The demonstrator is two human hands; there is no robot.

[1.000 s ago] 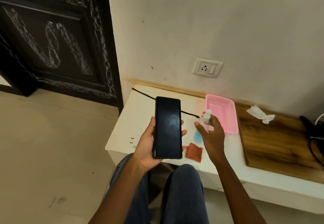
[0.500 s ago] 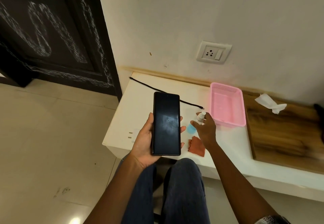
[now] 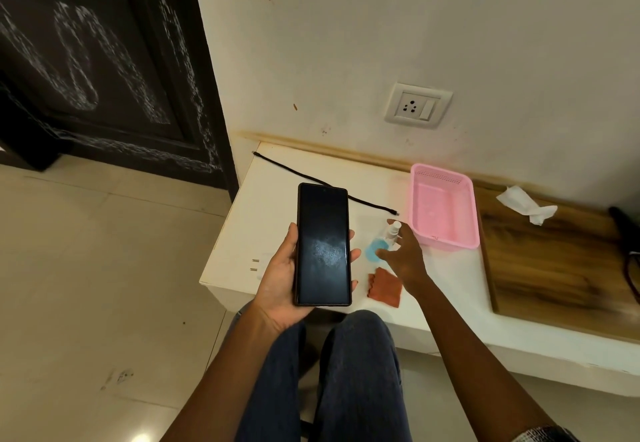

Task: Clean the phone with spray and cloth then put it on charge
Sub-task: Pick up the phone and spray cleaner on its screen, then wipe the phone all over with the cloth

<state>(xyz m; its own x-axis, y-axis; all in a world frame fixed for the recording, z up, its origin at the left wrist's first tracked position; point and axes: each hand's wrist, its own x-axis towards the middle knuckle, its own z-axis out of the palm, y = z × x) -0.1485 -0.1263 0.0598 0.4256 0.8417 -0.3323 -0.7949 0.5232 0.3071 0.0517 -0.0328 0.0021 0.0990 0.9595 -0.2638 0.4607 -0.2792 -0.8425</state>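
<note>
Dark glass, mist-speckled: the phone (image 3: 323, 245) lies face up in my left hand (image 3: 282, 277), fingers curled round both long edges, held in the air just off the near-left corner of the white tabletop (image 3: 287, 195). A patch of fine droplets shows on the lower half of the screen, so I judge the spraying step done or nearly so. My right hand (image 3: 403, 256) is at the spray bottle (image 3: 382, 246), which stands on the tabletop with blue liquid in it; fingers spread loosely about it, thumb against its side. Whether this grip is closing or letting go I cannot tell. Left to do, by my reading: wipe with the cloth (image 3: 385, 287), which lies untouched just near of the bottle, then plug in the cable (image 3: 323, 183), lying loose across the far side with its free end close to the pink basket (image 3: 445, 239). Wall socket (image 3: 417, 105) has nothing plugged in. Count: one phone, one spray bottle, one cloth, one cable, one basket, one socket, one crumpled tissue (image 3: 526, 204) far right on the wooden board (image 3: 554, 268).
</note>
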